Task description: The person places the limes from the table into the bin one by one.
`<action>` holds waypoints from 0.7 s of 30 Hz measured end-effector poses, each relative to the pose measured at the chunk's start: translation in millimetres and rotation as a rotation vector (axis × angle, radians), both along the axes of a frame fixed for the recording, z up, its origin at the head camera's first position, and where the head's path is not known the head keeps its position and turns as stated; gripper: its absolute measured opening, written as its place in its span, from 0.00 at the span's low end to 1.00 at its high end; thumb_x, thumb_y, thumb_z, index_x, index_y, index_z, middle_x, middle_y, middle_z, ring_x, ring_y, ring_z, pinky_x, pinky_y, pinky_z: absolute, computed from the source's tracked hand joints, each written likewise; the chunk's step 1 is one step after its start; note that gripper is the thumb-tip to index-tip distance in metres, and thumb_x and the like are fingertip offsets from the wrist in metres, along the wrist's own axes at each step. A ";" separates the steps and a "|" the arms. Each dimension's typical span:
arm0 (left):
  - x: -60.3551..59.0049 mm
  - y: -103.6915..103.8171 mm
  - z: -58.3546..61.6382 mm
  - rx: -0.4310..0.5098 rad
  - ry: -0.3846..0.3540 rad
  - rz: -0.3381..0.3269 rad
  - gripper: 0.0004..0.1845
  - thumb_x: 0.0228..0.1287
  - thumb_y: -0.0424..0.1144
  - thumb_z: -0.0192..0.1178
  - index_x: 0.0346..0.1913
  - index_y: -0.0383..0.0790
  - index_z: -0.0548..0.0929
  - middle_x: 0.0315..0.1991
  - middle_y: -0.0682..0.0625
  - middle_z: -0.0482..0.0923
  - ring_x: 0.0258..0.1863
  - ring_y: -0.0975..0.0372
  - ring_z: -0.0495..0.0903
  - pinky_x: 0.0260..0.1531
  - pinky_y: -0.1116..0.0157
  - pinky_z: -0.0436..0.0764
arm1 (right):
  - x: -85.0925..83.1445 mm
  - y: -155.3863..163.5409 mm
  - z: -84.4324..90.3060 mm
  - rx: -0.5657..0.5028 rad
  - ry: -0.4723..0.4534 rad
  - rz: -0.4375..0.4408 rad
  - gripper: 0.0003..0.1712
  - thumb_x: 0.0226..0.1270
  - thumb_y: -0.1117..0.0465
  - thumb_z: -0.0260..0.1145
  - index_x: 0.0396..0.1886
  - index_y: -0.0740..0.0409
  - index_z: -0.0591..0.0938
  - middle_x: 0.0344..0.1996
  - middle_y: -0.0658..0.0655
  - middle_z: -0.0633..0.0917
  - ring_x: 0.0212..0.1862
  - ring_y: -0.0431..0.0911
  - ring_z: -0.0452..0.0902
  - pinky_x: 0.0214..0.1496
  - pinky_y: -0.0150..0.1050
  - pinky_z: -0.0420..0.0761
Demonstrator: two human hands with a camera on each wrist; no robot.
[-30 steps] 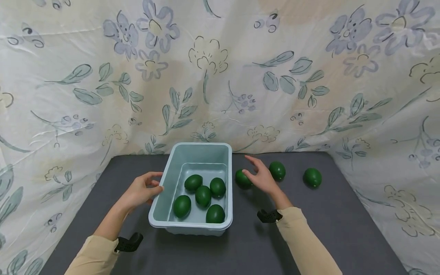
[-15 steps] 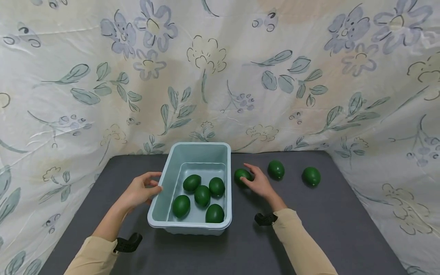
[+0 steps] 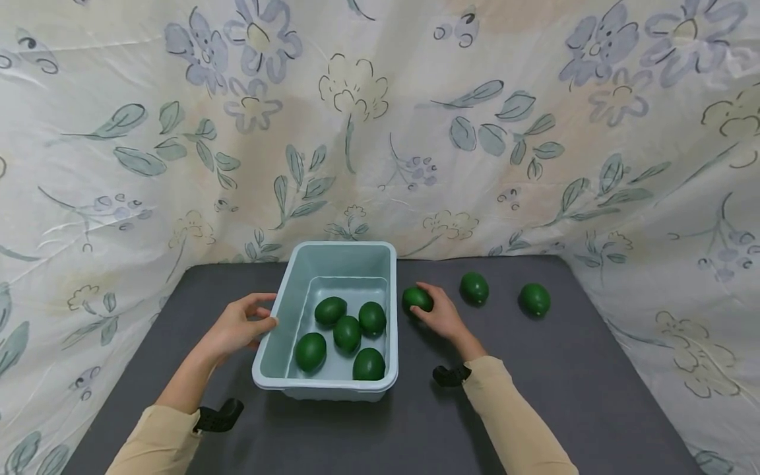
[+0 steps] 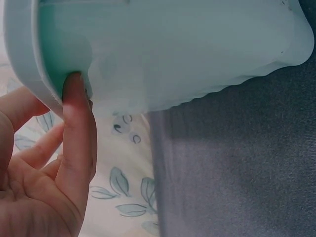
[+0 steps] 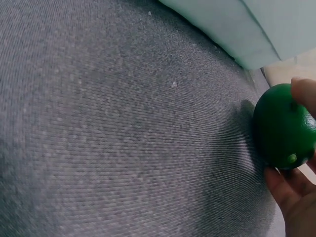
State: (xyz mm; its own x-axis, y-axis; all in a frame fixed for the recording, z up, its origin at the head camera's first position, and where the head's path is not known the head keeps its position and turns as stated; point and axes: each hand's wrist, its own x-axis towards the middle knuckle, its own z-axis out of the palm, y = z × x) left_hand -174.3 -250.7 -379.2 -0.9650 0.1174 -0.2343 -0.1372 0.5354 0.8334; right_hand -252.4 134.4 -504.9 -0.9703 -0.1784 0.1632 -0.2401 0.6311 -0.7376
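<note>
A pale blue-green plastic tub stands mid-table with several glossy dark green avocados inside. My left hand holds the tub's left rim; in the left wrist view, a fingertip presses the outer wall under the lip. To the right of the tub, my right hand grips another avocado between thumb and fingers. The right wrist view shows that avocado low over the cloth, a small pale nub at its end and fingers around its far side.
Two more avocados lie farther right, one near the back and one beyond it. Dark grey cloth covers the table. A flowered curtain hangs directly behind the back edge.
My right hand has come down onto the avocado nearest the tub and its fingers have closed round it. The left hand stays at the tub's rim.
</note>
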 end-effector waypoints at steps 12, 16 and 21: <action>0.5 1.3 -0.4 0.012 -0.006 -0.002 0.31 0.62 0.36 0.58 0.67 0.37 0.60 0.46 0.36 0.73 0.35 0.57 0.81 0.28 0.55 0.82 | 0.7 2.0 -1.4 -0.022 0.001 -0.029 0.32 0.59 0.58 0.66 0.63 0.55 0.69 0.54 0.64 0.74 0.50 0.56 0.73 0.48 0.52 0.74; 1.1 1.5 0.8 0.012 -0.004 -0.007 0.32 0.62 0.37 0.58 0.67 0.37 0.60 0.46 0.36 0.74 0.35 0.57 0.81 0.28 0.55 0.82 | 0.5 5.3 2.5 -0.031 -0.006 -0.024 0.32 0.59 0.57 0.66 0.64 0.54 0.68 0.56 0.63 0.73 0.52 0.56 0.72 0.49 0.52 0.73; 0.8 -0.3 0.7 0.012 -0.006 -0.008 0.31 0.62 0.37 0.58 0.67 0.38 0.60 0.46 0.36 0.74 0.36 0.57 0.81 0.29 0.56 0.82 | 0.0 10.3 9.1 -0.047 -0.018 0.000 0.32 0.60 0.57 0.65 0.64 0.54 0.67 0.59 0.63 0.71 0.53 0.56 0.72 0.50 0.52 0.74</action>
